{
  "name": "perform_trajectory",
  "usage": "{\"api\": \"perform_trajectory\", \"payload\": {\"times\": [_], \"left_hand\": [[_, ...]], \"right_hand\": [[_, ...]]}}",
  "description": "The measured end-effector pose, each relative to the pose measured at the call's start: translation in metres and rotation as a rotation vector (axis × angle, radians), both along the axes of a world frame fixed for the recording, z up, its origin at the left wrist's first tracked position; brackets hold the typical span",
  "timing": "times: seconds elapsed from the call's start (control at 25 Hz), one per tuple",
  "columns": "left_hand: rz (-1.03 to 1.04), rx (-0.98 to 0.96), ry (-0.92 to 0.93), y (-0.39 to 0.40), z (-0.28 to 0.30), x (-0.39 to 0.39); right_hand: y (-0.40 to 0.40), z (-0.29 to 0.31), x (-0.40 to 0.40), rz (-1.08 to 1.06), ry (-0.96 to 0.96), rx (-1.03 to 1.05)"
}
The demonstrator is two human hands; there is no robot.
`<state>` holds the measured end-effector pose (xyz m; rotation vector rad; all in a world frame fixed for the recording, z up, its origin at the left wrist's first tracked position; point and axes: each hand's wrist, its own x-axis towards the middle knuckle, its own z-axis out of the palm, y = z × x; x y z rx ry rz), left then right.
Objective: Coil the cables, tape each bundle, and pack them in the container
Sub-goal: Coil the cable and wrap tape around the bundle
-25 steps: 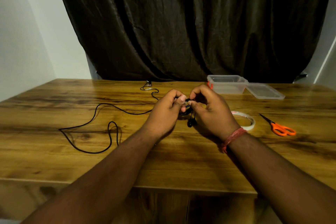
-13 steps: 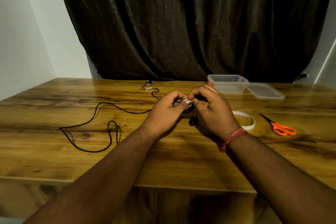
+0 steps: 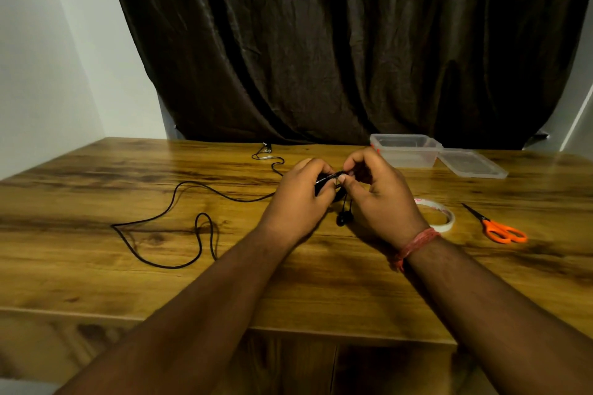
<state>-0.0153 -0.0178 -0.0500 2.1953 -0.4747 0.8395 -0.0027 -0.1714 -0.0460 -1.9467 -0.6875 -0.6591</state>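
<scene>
My left hand (image 3: 300, 199) and my right hand (image 3: 378, 199) meet above the middle of the table. Between them they hold a small coil of black earphone cable (image 3: 330, 178). My left fingers curl round the coil while my right thumb and fingers pinch it at the top. Two black earbuds (image 3: 344, 219) hang below the hands. A second long black cable (image 3: 179, 221) lies loose on the wood to the left. A roll of white tape (image 3: 441, 218) lies just right of my right wrist. The clear plastic container (image 3: 404, 151) stands at the back right.
The container's clear lid (image 3: 471, 163) lies flat beside it. Orange-handled scissors (image 3: 500, 229) lie at the right. A dark curtain hangs behind the wooden table (image 3: 96, 282), and a white wall is at the left.
Both hands have lifted slightly and my right fingers have shifted on top of the coil. The earbuds dangle a little lower between the hands. The loose cable has not moved.
</scene>
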Motion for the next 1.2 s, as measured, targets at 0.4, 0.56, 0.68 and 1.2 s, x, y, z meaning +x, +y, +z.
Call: {"api": "perform_trajectory", "payload": {"times": [0.4, 0.56, 0.68, 1.2], "left_hand": [[0.084, 0.114, -0.086, -0.001, -0.002, -0.001], [0.079, 0.125, -0.095, 0.002, -0.002, -0.001], [0.031, 0.200, -0.106, -0.002, -0.002, -0.004], [0.034, 0.469, -0.061, -0.006, -0.001, -0.010]], "right_hand": [[0.005, -0.001, 0.002, 0.139, 0.347, 0.146], [0.003, 0.001, 0.006, 0.392, 0.732, 0.564], [-0.001, -0.001, 0.011, 0.421, 0.829, 0.603], [-0.016, -0.001, 0.021, 0.369, 0.941, 0.668]]}}
